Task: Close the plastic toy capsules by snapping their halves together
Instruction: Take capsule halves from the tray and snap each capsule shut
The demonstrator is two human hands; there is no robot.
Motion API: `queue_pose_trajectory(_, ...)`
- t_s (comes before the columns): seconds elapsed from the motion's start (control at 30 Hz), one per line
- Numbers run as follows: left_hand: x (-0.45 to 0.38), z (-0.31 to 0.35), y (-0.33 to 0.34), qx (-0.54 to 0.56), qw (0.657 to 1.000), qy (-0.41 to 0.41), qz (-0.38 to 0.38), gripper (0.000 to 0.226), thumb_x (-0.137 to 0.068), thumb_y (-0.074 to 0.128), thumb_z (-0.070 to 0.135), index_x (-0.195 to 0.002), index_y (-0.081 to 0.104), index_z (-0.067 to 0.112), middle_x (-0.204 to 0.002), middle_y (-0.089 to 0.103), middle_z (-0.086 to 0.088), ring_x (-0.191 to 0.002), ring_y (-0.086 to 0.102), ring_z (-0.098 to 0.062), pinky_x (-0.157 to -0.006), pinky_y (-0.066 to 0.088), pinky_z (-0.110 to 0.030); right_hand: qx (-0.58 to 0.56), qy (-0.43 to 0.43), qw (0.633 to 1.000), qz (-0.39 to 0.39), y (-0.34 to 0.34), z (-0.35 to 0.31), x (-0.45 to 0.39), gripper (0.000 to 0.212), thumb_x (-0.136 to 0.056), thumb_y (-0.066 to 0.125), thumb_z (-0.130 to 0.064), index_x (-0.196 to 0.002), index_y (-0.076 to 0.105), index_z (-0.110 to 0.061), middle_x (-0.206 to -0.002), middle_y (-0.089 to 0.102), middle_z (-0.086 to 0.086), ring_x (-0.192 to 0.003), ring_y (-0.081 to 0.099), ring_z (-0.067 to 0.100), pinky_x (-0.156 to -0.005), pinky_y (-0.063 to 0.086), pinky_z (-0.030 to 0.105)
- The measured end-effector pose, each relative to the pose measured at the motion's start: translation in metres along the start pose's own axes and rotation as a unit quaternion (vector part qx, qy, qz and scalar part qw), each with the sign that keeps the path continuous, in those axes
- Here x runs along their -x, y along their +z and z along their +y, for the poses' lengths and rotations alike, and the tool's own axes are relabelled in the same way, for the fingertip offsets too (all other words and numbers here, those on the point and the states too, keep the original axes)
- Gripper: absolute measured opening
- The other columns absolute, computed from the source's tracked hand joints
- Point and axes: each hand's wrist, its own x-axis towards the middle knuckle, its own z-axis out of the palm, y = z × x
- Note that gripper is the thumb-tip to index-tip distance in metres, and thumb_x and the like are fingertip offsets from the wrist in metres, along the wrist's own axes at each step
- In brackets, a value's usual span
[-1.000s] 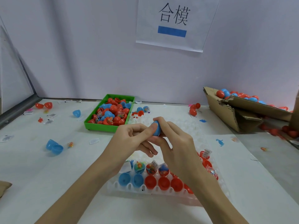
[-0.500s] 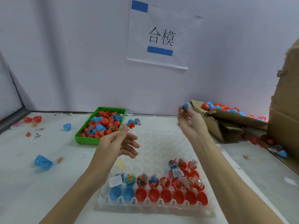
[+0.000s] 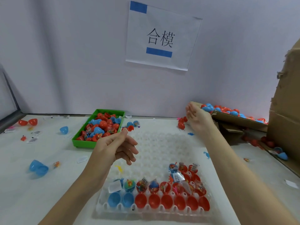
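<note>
With fingers loosely spread and holding nothing, the right hand hovers beside the far-right cardboard box of closed red and blue plastic capsules, the left hand, relaxed and empty, above the clear plastic tray of open capsule halves on the white bench.

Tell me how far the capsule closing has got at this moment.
Done: closed capsules fill the cardboard box. In hand: nothing; right hand open beside that box, left hand empty. Left: open halves with toys in the clear tray, more in the green bin.
</note>
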Motion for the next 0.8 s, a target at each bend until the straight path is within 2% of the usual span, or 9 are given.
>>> queue_pose_trajectory(0.07,0.0,0.001,-0.001,-0.001,1.0,0.006,0.003,0.048,-0.098,0.055,0.044,-0.081,0.078,0.006,-0.079,0.072,-0.026,-0.062,0.068,-0.032,-0.054,0.057,-0.03,0.215,-0.039,0.974,-0.062,-0.008,0.011,0.026,0.029,-0.103,0.059,-0.012,-0.129,0.064,0.0,-0.104,0.07,0.007,-0.091,0.067,0.018,-0.101,0.052,0.041)
queue_pose_trajectory(0.1,0.0,0.001,-0.001,0.0,1.0,0.008,0.005,0.047,-0.098,0.056,0.044,-0.08,0.078,0.005,-0.078,0.071,-0.025,-0.062,0.067,-0.031,-0.053,0.056,-0.03,0.318,-0.067,0.941,-0.091,-0.013,0.015,0.039,0.024,-0.101,0.063,-0.013,-0.121,0.07,-0.004,-0.1,0.074,0.005,-0.088,0.069,0.015,-0.094,0.057,0.039)
queue_pose_trajectory(0.17,0.001,0.001,-0.001,-0.004,1.0,0.012,0.006,0.047,-0.096,0.057,0.044,-0.08,0.078,0.006,-0.078,0.071,-0.025,-0.061,0.067,-0.031,-0.053,0.056,-0.03,0.48,-0.12,0.859,-0.128,-0.023,0.024,0.064,0.012,-0.097,0.07,-0.019,-0.106,0.078,-0.018,-0.088,0.077,-0.007,-0.075,0.069,0.003,-0.069,0.056,0.02)
queue_pose_trajectory(0.23,0.001,0.001,0.0,-0.012,1.0,0.014,0.008,0.046,-0.095,0.057,0.044,-0.079,0.078,0.007,-0.078,0.072,-0.024,-0.061,0.067,-0.03,-0.053,0.056,-0.029,0.582,-0.144,0.786,-0.152,-0.032,0.032,0.082,0.007,-0.094,0.073,-0.026,-0.097,0.079,-0.029,-0.084,0.075,-0.014,-0.076,0.067,-0.002,-0.061,0.051,0.014)
queue_pose_trajectory(0.3,0.001,0.002,0.0,-0.016,1.0,0.013,0.009,0.046,-0.095,0.058,0.045,-0.079,0.078,0.007,-0.078,0.072,-0.023,-0.061,0.067,-0.03,-0.053,0.056,-0.029,0.631,-0.165,0.74,-0.165,-0.041,0.038,0.092,0.007,-0.092,0.075,-0.03,-0.092,0.079,-0.035,-0.084,0.074,-0.018,-0.08,0.065,-0.002,-0.064,0.051,0.013)
queue_pose_trajectory(0.43,0.0,0.002,-0.001,-0.023,1.0,0.014,0.013,0.045,-0.096,0.057,0.044,-0.079,0.078,0.009,-0.077,0.072,-0.021,-0.06,0.067,-0.028,-0.052,0.055,-0.028,0.67,-0.171,0.693,-0.203,-0.055,0.04,0.099,0.012,-0.092,0.073,-0.036,-0.086,0.076,-0.046,-0.085,0.069,-0.033,-0.081,0.064,0.008,-0.06,0.051,0.015)
queue_pose_trajectory(0.5,0.0,0.001,-0.001,-0.025,0.999,0.015,0.015,0.045,-0.096,0.058,0.044,-0.079,0.078,0.009,-0.076,0.072,-0.021,-0.06,0.066,-0.028,-0.052,0.055,-0.028,0.683,-0.143,0.679,-0.228,-0.06,0.038,0.098,0.007,-0.091,0.072,-0.044,-0.094,0.077,-0.047,-0.091,0.071,-0.028,-0.081,0.064,0.01,-0.063,0.053,0.02)
queue_pose_trajectory(0.6,0.0,0.001,-0.001,-0.025,1.0,0.012,0.015,0.044,-0.098,0.057,0.043,-0.079,0.078,0.009,-0.076,0.072,-0.02,-0.06,0.066,-0.028,-0.051,0.054,-0.028,0.717,-0.101,0.644,-0.249,-0.064,0.039,0.096,0.024,-0.088,0.071,-0.055,-0.109,0.076,-0.045,-0.106,0.068,-0.021,-0.092,0.062,0.008,-0.072,0.053,0.024)
queue_pose_trajectory(0.8,0.0,-0.001,0.0,-0.037,0.999,0.008,0.004,0.045,-0.096,0.058,0.045,-0.08,0.078,0.008,-0.076,0.073,-0.018,-0.06,0.066,-0.027,-0.052,0.054,-0.027,0.746,-0.127,0.605,-0.247,-0.061,0.045,0.1,0.014,-0.091,0.074,-0.043,-0.103,0.079,-0.039,-0.085,0.054,-0.029,-0.087,0.052,-0.006,-0.062,0.037,0.012)
